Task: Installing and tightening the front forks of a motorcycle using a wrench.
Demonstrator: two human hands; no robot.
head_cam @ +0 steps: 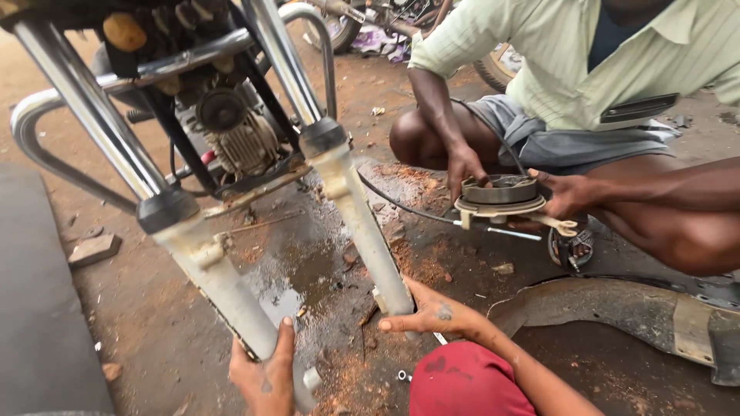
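A motorcycle front fork stands before me without a wheel. My left hand (266, 375) grips the bottom of the left fork leg (220, 281), a dirty white tube under a chrome stanchion. My right hand (432, 313) presses against the lower end of the right fork leg (368, 231), fingers spread along it. A red sleeve or cloth (462, 383) covers my right forearm area. Opposite me another person crouches, both hands on a round brake drum plate (501, 194) with a black cable (401, 204) leading from it.
The motorcycle engine (235, 135) and frame sit behind the fork. A wet patch (297, 270) darkens the reddish dirt ground between the legs. A curved mudguard (617, 308) lies at right. A small metal part (403, 376) rests near my right wrist. A grey slab (38, 308) borders the left.
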